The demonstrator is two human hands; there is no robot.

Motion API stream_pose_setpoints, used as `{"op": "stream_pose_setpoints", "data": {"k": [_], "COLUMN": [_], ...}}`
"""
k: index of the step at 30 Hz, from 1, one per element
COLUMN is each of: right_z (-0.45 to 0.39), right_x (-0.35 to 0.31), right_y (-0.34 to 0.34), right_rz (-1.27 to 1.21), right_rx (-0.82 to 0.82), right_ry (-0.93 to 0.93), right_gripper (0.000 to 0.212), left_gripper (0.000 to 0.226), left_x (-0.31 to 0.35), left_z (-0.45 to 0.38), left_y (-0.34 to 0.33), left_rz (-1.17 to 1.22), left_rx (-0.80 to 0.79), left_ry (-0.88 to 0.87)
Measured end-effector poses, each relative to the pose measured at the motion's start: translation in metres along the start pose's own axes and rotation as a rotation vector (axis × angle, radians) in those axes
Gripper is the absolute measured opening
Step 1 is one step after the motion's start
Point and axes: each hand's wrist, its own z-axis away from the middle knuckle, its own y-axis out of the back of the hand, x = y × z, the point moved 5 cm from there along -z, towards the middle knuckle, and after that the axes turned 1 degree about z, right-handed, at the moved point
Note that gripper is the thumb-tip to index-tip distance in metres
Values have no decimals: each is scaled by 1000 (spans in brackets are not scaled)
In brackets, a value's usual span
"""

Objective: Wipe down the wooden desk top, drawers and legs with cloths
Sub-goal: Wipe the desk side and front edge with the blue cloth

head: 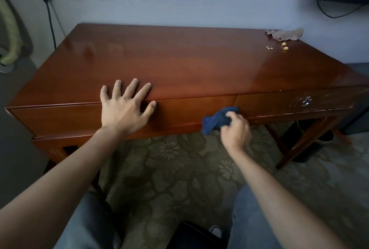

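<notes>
Our left hand [123,107] lies spread on the reddish-brown wooden desk [179,65]; our right hand [236,129] grips a crumpled dark-blue cloth [217,120] against the middle drawer front [191,112].

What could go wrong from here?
1. Crumbs lie at the desk top's far right corner beside a tan cloth; a careless swipe could scatter them onto the carpet.
2. The left hand presses flat on the top, likely leaving prints.
3. The right hand bunches the blue cloth, so drawer contact looks small.

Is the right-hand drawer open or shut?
Shut: the drawer front sits flush with the left drawer beside it, no gap showing under the desk top.
</notes>
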Motion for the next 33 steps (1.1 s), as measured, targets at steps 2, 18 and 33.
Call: {"op": "stream_pose_setpoints", "data": {"k": [2, 18, 33], "right_z": [1, 104, 124], "right_x": [9, -152, -185], "right_y": [0, -70, -86], "right_rz": [-28, -197, -377], "right_rx": [16, -359, -284], "right_ry": [-134, 240, 211], "right_gripper": [34, 45, 54], "left_gripper": [73, 77, 76], "left_x": [2, 2, 0], "left_z": [1, 1, 14], "left_y": [0, 3, 16], "left_rz": [-4, -4, 64], "left_rx": [2, -24, -37], "left_ry": [7, -10, -119]}}
